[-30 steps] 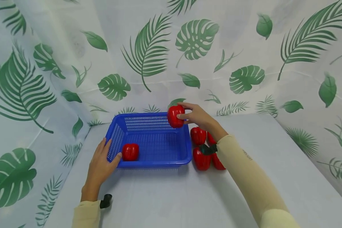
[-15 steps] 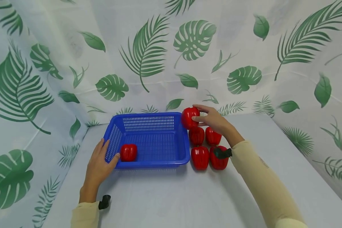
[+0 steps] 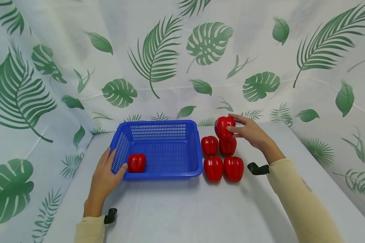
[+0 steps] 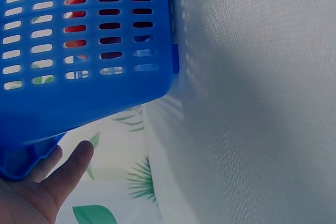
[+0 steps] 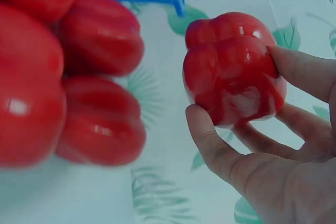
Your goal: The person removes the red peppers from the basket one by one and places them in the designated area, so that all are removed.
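In the head view my right hand (image 3: 251, 132) holds a red bell pepper (image 3: 225, 127) above the table, to the right of the basket. The right wrist view shows this bell pepper (image 5: 231, 72) between the thumb and fingers. My left hand (image 3: 107, 175) rests at the near left corner of the blue plastic basket (image 3: 164, 174), thumb by the front rim. Its fingers look straight in the left wrist view, next to the basket (image 4: 84, 93). One red bell pepper (image 3: 137, 163) lies inside the basket, at its near left.
Several red bell peppers stand close together right of the basket, among them a front one (image 3: 233, 168) and a back one (image 3: 209, 145). The held pepper partly covers one of these. White cloth with green leaves (image 3: 158, 60) hangs behind the white table (image 3: 170, 212).
My right hand has moved right with the bell pepper, from over the basket's right side to above the back peppers outside it. The left hand stays at the basket.
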Tool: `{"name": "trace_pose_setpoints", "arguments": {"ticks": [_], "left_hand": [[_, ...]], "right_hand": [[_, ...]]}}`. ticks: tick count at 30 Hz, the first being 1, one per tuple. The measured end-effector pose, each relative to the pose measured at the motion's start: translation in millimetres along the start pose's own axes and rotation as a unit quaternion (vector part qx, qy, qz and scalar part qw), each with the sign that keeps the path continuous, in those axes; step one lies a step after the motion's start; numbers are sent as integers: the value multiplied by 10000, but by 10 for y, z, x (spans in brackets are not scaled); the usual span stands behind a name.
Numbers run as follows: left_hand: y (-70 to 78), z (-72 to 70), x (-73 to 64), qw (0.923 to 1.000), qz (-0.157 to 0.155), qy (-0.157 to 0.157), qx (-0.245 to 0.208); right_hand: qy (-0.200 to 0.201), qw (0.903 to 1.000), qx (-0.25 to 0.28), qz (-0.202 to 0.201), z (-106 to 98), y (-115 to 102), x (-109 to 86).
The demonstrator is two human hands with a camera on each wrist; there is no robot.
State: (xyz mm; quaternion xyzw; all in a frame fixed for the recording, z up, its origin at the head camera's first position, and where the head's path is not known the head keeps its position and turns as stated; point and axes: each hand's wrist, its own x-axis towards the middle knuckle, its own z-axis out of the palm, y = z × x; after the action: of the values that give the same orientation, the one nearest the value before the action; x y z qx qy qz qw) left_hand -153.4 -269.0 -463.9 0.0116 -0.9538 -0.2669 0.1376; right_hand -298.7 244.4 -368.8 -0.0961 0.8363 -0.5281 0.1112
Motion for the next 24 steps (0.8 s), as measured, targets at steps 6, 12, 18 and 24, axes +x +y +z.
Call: {"name": "trace_pose_setpoints", "arguments": {"ticks": [6,12,18,24], "left_hand": [[15,-4,3,10000,-11,-37,5],[27,-6,-11,10000,-28,-64,12],[15,-12,-13,10000,-29,-39,-11],[11,2,-17,10000,27,30,-21]], "right_hand": [[182,9998,-93,64,-195,138,-119],[355,9992,-107,151,-372,288,-259],[452,9982,-123,369,-533,473,-310],[425,9976,95,540,-553,768,-325]]}}
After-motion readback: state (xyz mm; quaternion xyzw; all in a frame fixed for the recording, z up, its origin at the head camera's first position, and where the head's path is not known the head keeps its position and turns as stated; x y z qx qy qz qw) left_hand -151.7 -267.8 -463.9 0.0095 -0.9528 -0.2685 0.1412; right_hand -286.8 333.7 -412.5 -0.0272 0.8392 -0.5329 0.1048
